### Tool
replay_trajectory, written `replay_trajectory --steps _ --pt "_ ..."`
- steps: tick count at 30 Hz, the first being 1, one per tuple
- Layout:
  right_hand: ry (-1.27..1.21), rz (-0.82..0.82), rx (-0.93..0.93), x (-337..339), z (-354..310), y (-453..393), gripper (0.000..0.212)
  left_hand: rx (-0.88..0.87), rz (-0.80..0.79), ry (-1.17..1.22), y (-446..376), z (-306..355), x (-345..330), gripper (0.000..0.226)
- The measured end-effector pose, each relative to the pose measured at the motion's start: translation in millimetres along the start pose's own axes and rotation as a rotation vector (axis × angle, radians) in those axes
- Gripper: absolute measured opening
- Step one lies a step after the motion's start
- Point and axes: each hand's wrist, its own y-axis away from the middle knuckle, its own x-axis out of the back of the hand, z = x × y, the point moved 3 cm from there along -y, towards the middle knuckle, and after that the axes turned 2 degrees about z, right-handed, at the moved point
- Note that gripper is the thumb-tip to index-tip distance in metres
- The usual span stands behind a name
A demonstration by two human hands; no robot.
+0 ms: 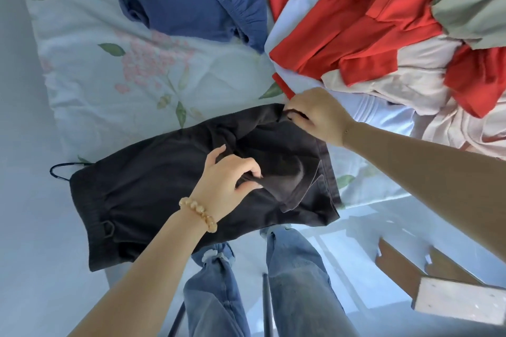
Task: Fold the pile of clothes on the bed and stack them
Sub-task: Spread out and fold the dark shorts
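While both hands pinch the black shorts (164, 200), left hand (227, 180) mid-cloth and right hand (317, 115) at the 1 o'clock corner, the garment's long axis runs 8 to 2 o'clock.

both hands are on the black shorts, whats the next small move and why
Probably pull the two hands apart to flatten the black shorts: the left hand pinches a bunched fold mid-garment, the right hand grips the far corner, and the cloth between them lies wrinkled.
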Motion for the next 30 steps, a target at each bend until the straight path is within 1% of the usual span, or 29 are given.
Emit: replay_trajectory --steps 2,3,4,5,7,8,9,10,11,14,15,16,17,18,20,21,23,26,27,28,30 --pt "-0.154 0.161 -0.286 19 18 -11 0.021 -0.018 0.037 0.034 -10 1 8 0.012" --pt "-0.205 0.193 -0.399 29 27 -16 0.024 -0.029 0.054 0.04 -19 3 12 0.011" --pt "-0.251 0.174 -0.487 38 34 -23 0.027 -0.039 0.071 0.042 -29 4 16 0.01" --pt "-0.292 0.111 -0.56 43 41 -29 0.027 -0.047 0.089 0.04 -42 4 19 0.011" --pt "-0.305 -0.073 -0.671 46 51 -42 0.033 -0.057 0.126 0.039 -72 6 26 0.013" --pt "-0.3 -0.14 -0.716 45 54 -47 0.036 -0.064 0.148 0.047 -88 7 28 0.014" --pt "-0.301 -0.17 -0.747 43 56 -51 0.038 -0.069 0.162 0.06 -104 8 30 0.015" --pt "-0.303 -0.167 -0.765 42 55 -54 0.039 -0.062 0.151 0.062 -119 9 31 0.016" --pt "-0.294 -0.123 -0.766 41 53 -55 0.041 -0.035 0.105 0.035 -132 7 30 0.02" --pt "-0.215 0.162 -0.711 45 36 -39 0.047 0.12 -0.109 -0.16 -155 -15 29 0.037" --pt "-0.17 0.245 -0.635 46 27 -31 0.047 0.158 -0.149 -0.207 -155 -27 31 0.041" --pt "-0.119 0.286 -0.522 46 17 -24 0.046 0.175 -0.162 -0.248 -153 -39 35 0.041" --pt "-0.068 0.271 -0.401 43 10 -20 0.043 0.177 -0.158 -0.288 -148 -51 40 0.039" --pt "-0.025 0.208 -0.302 37 5 -17 0.04 0.177 -0.155 -0.323 -142 -61 45 0.036" --pt "0.077 0.015 -0.201 19 4 -17 0.037 0.193 -0.158 -0.349 -129 -79 52 0.032" --pt "0.147 -0.072 -0.182 12 6 -21 0.04 0.198 -0.163 -0.345 -125 -85 53 0.031" --pt "0.262 -0.174 -0.176 6 12 -32 0.04 0.181 -0.183 -0.289 -122 -89 51 0.03" --pt "0.255 -0.243 -0.225 13 31 -51 0.029 0.179 -0.159 -0.154 -131 -86 47 0.028" --pt "0.266 -0.289 -0.26 17 38 -56 0.03 0.183 -0.125 -0.176 -136 -86 49 0.027" --pt "0.295 -0.324 -0.291 20 42 -59 0.031 0.185 -0.084 -0.248 -140 -88 51 0.028" --pt "0.38 -0.328 -0.325 23 47 -61 0.033 0.199 -0.018 -0.441 -146 -93 54 0.032"
